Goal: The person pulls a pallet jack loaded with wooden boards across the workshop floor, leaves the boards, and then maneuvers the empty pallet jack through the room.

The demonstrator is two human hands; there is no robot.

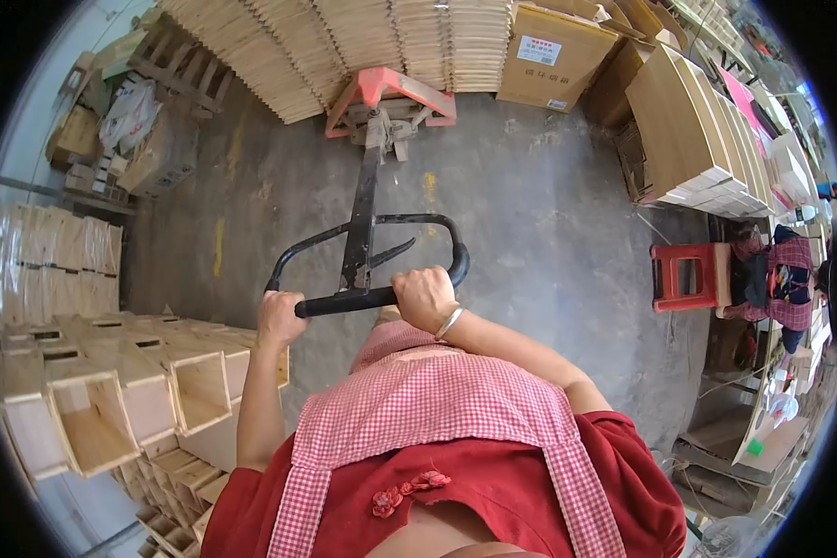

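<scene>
concrete floor point(549, 205), grey, with yellow marks point(219, 246). one red pallet jack point(363, 200) with black handle point(349, 301) stood before stacked wooden boards point(288, 56). left hand point(281, 319) held the handle's left corner, right hand point(425, 296) its crossbar; fingers of both were wrapped around it. open wooden boxes point(147, 405) stood left, red stool point(705, 277) right.

The head view looks forward and down from close above the apron point(437, 395) onto the handle point(346, 302), edges perhaps warped.

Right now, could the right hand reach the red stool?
Probably not: the right hand is closed around the black handle, and a stretch of floor separates it from the red stool.
</scene>
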